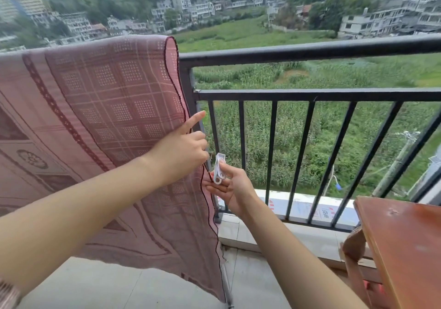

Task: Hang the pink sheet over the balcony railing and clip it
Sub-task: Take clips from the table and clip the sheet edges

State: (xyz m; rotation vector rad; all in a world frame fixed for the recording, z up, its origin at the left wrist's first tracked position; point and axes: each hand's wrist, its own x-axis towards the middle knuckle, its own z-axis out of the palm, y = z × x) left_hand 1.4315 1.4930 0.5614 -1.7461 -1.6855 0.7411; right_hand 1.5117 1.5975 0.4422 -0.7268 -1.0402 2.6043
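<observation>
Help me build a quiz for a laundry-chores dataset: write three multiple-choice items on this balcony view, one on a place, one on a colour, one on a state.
1. Where is the wooden table?
A) on the far left
B) lower right, beside the railing
C) out in the field

2. What colour is the clip?
A) white
B) blue
C) black

3. What is the clip's state?
A) clamped on the top rail
B) lying on the table
C) held in the right hand, not on the pink sheet

Answers:
1 B, it fills the lower right corner next to the bars.
2 A, its plastic shows white against the fingers.
3 C, the right hand's fingers pinch it just right of the sheet's edge.
</observation>
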